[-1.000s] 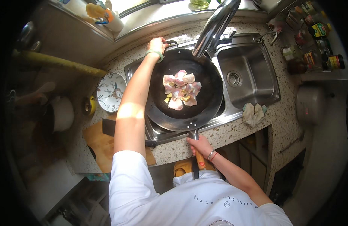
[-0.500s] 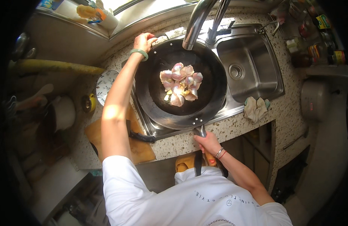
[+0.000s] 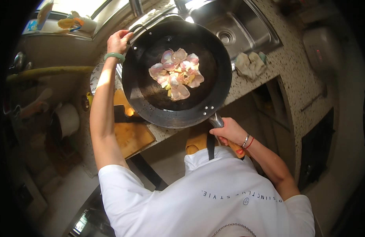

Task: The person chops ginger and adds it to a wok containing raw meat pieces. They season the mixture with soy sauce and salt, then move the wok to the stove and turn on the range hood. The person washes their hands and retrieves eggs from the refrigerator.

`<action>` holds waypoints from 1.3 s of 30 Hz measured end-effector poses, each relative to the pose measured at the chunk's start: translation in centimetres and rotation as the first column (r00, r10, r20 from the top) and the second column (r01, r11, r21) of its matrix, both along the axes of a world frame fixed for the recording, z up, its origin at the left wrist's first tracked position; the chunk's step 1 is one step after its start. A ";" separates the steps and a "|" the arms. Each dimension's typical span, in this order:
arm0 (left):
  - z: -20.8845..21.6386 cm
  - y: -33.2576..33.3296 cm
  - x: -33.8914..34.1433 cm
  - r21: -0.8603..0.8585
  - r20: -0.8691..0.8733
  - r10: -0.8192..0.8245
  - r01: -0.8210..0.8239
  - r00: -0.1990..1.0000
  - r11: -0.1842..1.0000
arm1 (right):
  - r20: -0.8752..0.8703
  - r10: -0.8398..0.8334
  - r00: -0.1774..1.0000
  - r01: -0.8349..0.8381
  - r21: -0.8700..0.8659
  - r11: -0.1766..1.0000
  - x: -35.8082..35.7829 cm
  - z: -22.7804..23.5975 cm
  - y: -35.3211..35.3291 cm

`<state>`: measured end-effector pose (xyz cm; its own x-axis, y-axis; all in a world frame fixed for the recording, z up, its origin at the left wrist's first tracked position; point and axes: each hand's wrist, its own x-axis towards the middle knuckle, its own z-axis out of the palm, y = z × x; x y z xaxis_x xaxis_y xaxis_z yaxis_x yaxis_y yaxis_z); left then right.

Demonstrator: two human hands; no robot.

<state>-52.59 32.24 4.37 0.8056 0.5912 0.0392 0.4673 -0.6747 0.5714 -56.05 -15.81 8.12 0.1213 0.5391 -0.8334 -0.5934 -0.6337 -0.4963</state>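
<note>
A large black wok (image 3: 137, 98) is held up between my two hands, over the sink and the counter's front edge. My left hand (image 3: 119, 40) is closed on the small loop handle (image 3: 137, 28) at its far left. Around the long handle (image 3: 217, 120) at the near right, my right hand (image 3: 232, 131) is wrapped; the handle's wooden end (image 3: 237, 149) shows below the fist. In the wok's middle lie pale pink, thin-looking pieces (image 3: 179, 93), perhaps raw meat, with small yellow bits among them. Some wet drops show on the near inner wall.
A steel sink basin (image 3: 256, 27) is at the far right, with a crumpled pale cloth (image 3: 250, 66) by its near edge. A wooden board (image 3: 131, 138) lies on the speckled counter (image 3: 287, 89) at left, beneath a dark object. A patterned plate (image 3: 95, 77) is partly behind my left arm.
Both hands have lifted the wok from the sink and brought it closer to me. My view has turned too, so the tap has mostly left the picture. Both grips remain the same.
</note>
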 end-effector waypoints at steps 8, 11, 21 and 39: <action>1.8 -9.0 2.1 -0.055 0.044 -0.149 0.151 0.988 0.987 | 0.027 -0.100 0.995 0.099 0.049 0.994 -3.4 2.6 -10.8; 4.5 -15.0 5.2 0.014 -0.054 -0.267 0.269 0.962 0.963 | 0.055 -0.159 0.986 0.155 0.075 0.985 -4.7 4.0 -15.7; 9.3 -40.0 18.9 0.101 0.057 -0.634 0.627 0.771 0.772 | 0.107 -0.527 0.843 0.523 0.064 0.850 -8.4 9.9 -31.4; 13.6 -98.0 33.5 -0.239 0.254 -0.966 0.964 -0.051 -0.113 | 0.133 -0.983 0.128 0.976 0.160 0.149 -8.5 13.5 -49.7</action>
